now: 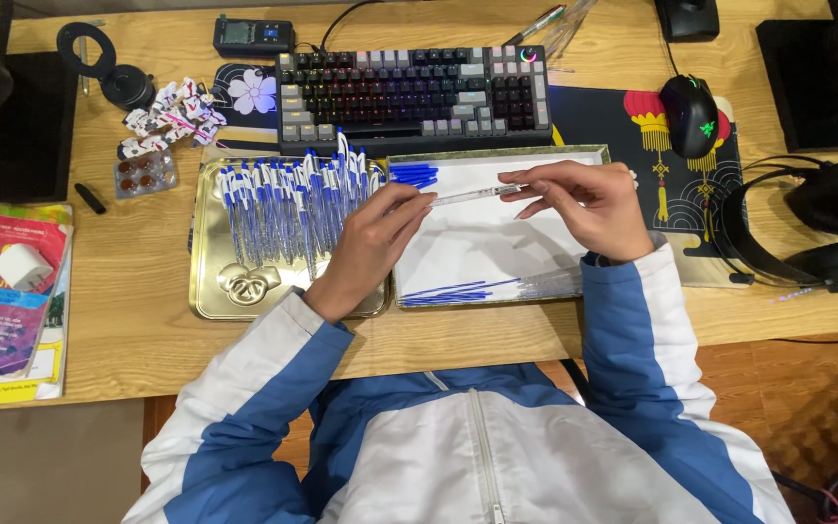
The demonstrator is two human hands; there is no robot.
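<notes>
Both hands pinch one clear pen barrel (466, 196), the left hand (372, 240) at its left end and the right hand (584, 202) at its right. It lies nearly level, left to right, above the white-lined tray (477, 243) on the tabletop (128, 320).

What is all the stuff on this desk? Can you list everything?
Clear pen barrel: one, transparent, held by both hands above the right tray.
Left tray: one, gold, holding many blue and white pens.
Right tray: one, white-lined, with blue refills and blue caps.
Keyboard: one, black and grey, behind the trays.
Mouse: one, black, on the right.
Headphones: one, black, far right.
Books: a stack, colourful, far left.
Pill blister: one, brown pills, left.
Left hand: pinching the barrel's end.
Right hand: pinching the other end.
</notes>
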